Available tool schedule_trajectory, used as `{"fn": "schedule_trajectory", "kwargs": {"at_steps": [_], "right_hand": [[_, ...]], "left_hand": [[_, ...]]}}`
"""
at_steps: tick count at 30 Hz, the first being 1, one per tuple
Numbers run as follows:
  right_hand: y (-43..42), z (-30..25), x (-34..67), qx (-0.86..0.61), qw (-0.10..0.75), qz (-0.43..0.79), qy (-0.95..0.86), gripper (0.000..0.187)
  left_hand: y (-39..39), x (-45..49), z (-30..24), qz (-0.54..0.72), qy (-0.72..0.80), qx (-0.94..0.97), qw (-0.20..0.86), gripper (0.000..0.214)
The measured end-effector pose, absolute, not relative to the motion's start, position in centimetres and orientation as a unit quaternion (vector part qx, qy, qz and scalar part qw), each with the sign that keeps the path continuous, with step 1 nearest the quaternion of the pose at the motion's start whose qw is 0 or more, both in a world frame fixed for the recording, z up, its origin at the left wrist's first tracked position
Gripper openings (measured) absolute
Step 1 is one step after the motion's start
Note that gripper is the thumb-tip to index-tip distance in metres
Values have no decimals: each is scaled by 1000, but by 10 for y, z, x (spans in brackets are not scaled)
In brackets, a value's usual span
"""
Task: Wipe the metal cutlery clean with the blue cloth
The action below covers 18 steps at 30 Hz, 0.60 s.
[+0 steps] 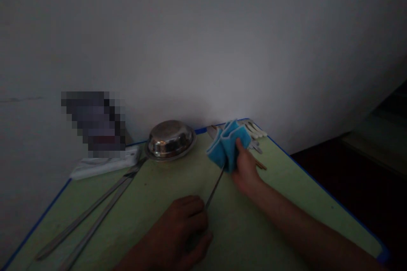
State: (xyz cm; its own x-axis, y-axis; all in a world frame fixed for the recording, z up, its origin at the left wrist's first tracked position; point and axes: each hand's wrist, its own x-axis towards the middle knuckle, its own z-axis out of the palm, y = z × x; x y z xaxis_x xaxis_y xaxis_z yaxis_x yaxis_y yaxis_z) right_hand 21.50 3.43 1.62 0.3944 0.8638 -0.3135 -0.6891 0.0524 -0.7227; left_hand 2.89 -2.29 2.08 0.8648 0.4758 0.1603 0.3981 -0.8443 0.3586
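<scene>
My left hand (179, 230) is closed around the near end of a thin metal utensil (215, 187), low over the table. The utensil slants up and away to the right, and its far end disappears into a folded blue cloth (228, 147) with pale edges. Gripping that cloth from the right side, my right hand (247, 171) has its thumb pressed on the fabric. Which kind of utensil it is cannot be seen, since both ends are covered.
An upturned shiny metal bowl (171, 139) rests on the green table (178, 182) by the wall. Two long-handled metal utensils (95, 205) lie at left, near a white block (106, 166) and a blurred-out object (98, 123). White-handled cutlery (257, 129) and brown sticks (261, 164) lie behind my right hand.
</scene>
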Motion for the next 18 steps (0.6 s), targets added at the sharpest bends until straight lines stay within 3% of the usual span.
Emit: {"fn": "schedule_trajectory", "kwargs": {"at_steps": [4, 12, 18], "right_hand": [[48, 22, 239, -420, 763, 488, -60, 17], [40, 18, 227, -427, 750, 499, -84, 25], [35, 23, 221, -428, 750, 492, -112, 29]], "left_hand": [[-25, 25, 15, 100, 233, 959, 125, 24], [-23, 18, 3, 160, 264, 947, 91, 42], [-20, 16, 4, 150, 275, 936, 159, 42]]}}
